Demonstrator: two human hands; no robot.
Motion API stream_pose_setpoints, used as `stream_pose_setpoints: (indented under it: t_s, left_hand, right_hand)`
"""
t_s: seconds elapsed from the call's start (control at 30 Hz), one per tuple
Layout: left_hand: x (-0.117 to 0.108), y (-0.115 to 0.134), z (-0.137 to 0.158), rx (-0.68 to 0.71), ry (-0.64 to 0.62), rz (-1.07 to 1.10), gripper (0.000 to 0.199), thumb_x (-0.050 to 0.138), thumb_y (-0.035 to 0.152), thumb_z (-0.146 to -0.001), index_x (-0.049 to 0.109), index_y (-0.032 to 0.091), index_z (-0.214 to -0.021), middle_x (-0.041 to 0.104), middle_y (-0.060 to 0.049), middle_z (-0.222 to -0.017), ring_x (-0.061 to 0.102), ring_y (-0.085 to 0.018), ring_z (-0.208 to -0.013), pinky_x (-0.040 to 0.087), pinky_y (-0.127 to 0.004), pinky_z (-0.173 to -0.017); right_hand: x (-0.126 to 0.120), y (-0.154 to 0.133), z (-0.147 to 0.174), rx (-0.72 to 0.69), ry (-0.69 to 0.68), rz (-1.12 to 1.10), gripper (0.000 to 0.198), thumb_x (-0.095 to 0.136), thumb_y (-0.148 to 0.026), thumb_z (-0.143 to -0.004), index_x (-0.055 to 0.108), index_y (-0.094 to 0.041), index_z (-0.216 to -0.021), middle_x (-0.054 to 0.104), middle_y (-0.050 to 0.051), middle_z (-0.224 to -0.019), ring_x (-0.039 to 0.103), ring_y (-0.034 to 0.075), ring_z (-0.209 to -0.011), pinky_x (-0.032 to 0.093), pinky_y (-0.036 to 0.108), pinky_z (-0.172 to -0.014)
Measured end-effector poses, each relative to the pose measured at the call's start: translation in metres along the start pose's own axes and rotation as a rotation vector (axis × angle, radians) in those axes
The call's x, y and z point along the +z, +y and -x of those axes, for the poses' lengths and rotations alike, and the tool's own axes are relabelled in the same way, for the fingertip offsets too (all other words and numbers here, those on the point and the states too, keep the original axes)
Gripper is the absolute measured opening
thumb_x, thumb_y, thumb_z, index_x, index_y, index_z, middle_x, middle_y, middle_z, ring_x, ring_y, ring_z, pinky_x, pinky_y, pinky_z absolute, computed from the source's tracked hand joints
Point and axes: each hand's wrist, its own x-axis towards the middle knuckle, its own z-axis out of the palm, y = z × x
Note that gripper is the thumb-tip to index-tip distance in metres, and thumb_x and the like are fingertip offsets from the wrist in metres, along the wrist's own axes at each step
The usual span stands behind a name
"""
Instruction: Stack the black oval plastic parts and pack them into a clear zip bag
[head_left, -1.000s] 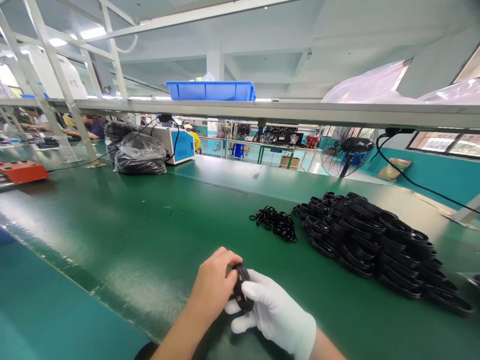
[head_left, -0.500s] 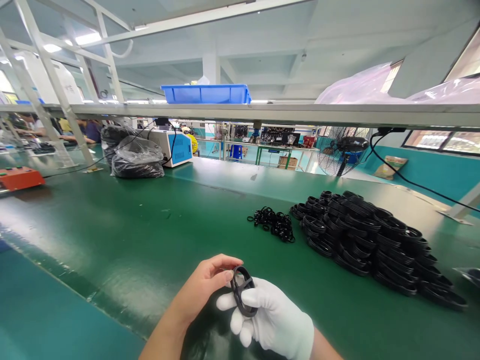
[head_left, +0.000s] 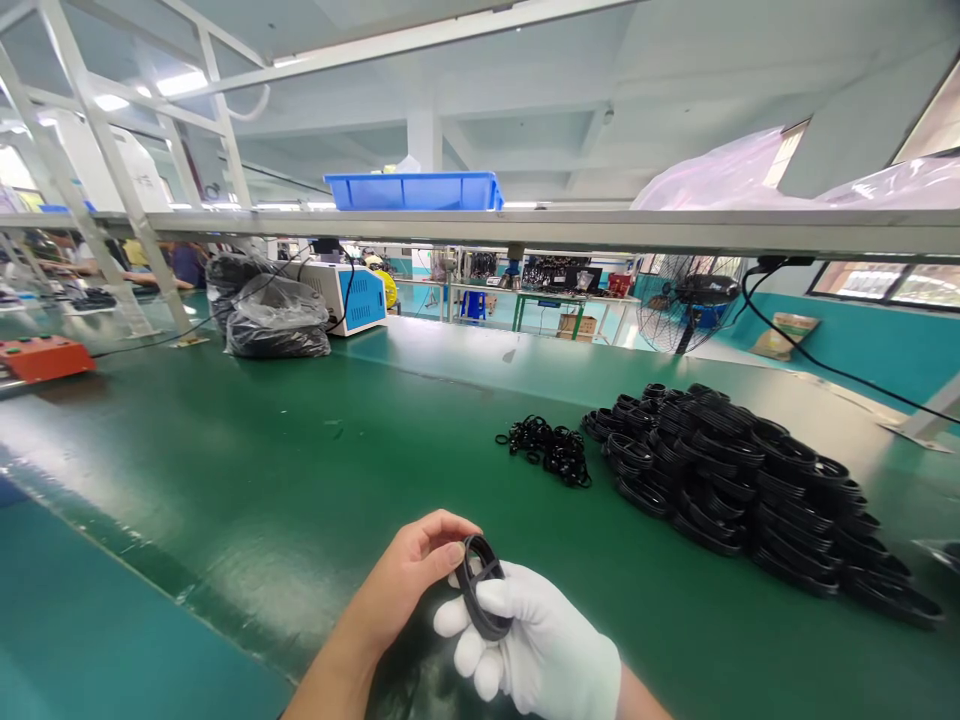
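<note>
Between my hands, close to the table's front, is a black coiled cable (head_left: 491, 622) forming an oval loop, with a thin dark band across its middle. My right hand (head_left: 544, 635), in a white glove, grips the coil, its thumb pressed on the inner side. My bare left hand (head_left: 420, 565) pinches the coil's upper left edge between thumb and fingers. Beyond the hands lies a small heap of little black rings (head_left: 551, 448). To its right rises a big pile of similar black coils (head_left: 735, 480).
A green table (head_left: 322, 470) runs beneath everything. At the back left stand a plastic-wrapped black bundle (head_left: 276, 318), a blue-and-white machine (head_left: 360, 298) and an orange control box (head_left: 46, 358). A shelf (head_left: 570, 228) overhead carries a blue tray (head_left: 416, 190). A fan (head_left: 686, 300) stands behind.
The coil has tilted slightly and shifted a little left and down with my right hand. My left hand stays almost in place, still pinching its edge.
</note>
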Motion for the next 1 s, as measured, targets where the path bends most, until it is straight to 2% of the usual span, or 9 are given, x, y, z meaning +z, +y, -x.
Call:
stream_pose_setpoints:
  t_s: [0.13,0.2,0.27,0.33,0.43,0.5,0.63,0.83,1.0]
  left_hand:
    - [0.003,0.005,-0.002,-0.007,0.048,-0.083,0.022,0.055,0.034,-0.077,0.059,0.019,-0.092,0.06,-0.001,-0.087,0.053,-0.014,-0.082,0.041,-0.026,-0.077]
    - [0.006,0.008,-0.004,-0.015,0.099,-0.187,0.022,0.056,0.034,-0.076,0.06,0.018,-0.09,0.06,-0.002,-0.085,0.054,-0.016,-0.082,0.041,-0.027,-0.078]
    - [0.01,0.012,-0.004,-0.008,0.172,-0.291,0.022,0.055,0.036,-0.076,0.06,0.019,-0.09,0.061,-0.002,-0.086,0.054,-0.017,-0.084,0.04,-0.028,-0.078]
    - [0.012,0.016,-0.002,0.016,0.262,-0.35,0.023,0.051,0.038,-0.078,0.06,0.021,-0.09,0.061,-0.002,-0.091,0.053,-0.018,-0.088,0.039,-0.029,-0.081]
    - [0.014,0.02,0.005,0.012,0.355,-0.371,0.026,0.044,0.042,-0.081,0.059,0.021,-0.083,0.061,-0.002,-0.084,0.053,-0.018,-0.083,0.039,-0.028,-0.077]
    - [0.015,0.021,0.012,-0.013,0.302,-0.342,0.026,0.043,0.041,-0.081,0.058,0.02,-0.08,0.059,-0.001,-0.079,0.052,-0.017,-0.079,0.038,-0.027,-0.074]
    - [0.017,0.02,0.02,-0.043,0.099,-0.306,0.017,0.048,0.032,-0.078,0.06,0.022,-0.087,0.056,0.001,-0.081,0.048,-0.015,-0.077,0.037,-0.026,-0.074]
    - [0.018,0.016,0.018,-0.027,0.032,-0.472,0.008,0.05,0.025,-0.075,0.057,0.021,-0.071,0.05,0.002,-0.076,0.046,-0.015,-0.079,0.034,-0.027,-0.077]
    - [0.017,0.015,0.017,-0.006,-0.046,-0.44,0.007,0.05,0.022,-0.073,0.054,0.02,-0.068,0.051,0.002,-0.079,0.045,-0.015,-0.083,0.035,-0.026,-0.077]
  right_hand:
    - [0.004,-0.003,0.001,-0.1,0.134,0.143,0.04,0.059,-0.036,-0.072,0.051,-0.013,-0.102,0.056,0.009,-0.095,0.06,0.014,-0.063,0.047,0.025,-0.049]
    - [0.007,-0.006,0.0,-0.116,0.277,0.307,0.044,0.064,-0.03,-0.066,0.049,-0.016,-0.105,0.054,0.006,-0.094,0.058,0.013,-0.065,0.046,0.025,-0.051]
    - [0.009,-0.009,0.0,-0.084,0.361,0.433,0.051,0.068,-0.017,-0.058,0.048,-0.017,-0.105,0.053,0.004,-0.092,0.057,0.012,-0.065,0.045,0.025,-0.053]
    - [0.009,-0.011,0.001,-0.077,0.334,0.421,0.054,0.068,-0.014,-0.055,0.048,-0.018,-0.105,0.052,0.004,-0.095,0.057,0.012,-0.065,0.045,0.026,-0.056]
    - [0.006,-0.013,0.004,-0.127,0.223,0.268,0.052,0.068,-0.023,-0.061,0.047,-0.018,-0.108,0.05,0.007,-0.103,0.058,0.013,-0.071,0.045,0.028,-0.062]
    - [0.004,-0.014,0.005,-0.153,0.16,0.206,0.05,0.07,-0.026,-0.063,0.048,-0.017,-0.107,0.05,0.007,-0.103,0.057,0.013,-0.074,0.044,0.028,-0.064]
    - [0.003,-0.013,0.003,-0.141,0.051,0.162,0.045,0.071,-0.026,-0.064,0.049,-0.016,-0.102,0.053,0.003,-0.09,0.054,0.011,-0.073,0.044,0.026,-0.064]
    - [0.006,-0.012,0.005,-0.11,0.074,0.237,0.052,0.072,-0.024,-0.061,0.048,-0.016,-0.106,0.054,0.004,-0.089,0.057,0.014,-0.075,0.045,0.027,-0.063]
    - [0.0,-0.015,0.005,-0.038,0.044,0.313,0.056,0.074,-0.022,-0.058,0.046,-0.016,-0.107,0.056,0.006,-0.095,0.061,0.016,-0.074,0.048,0.029,-0.063]
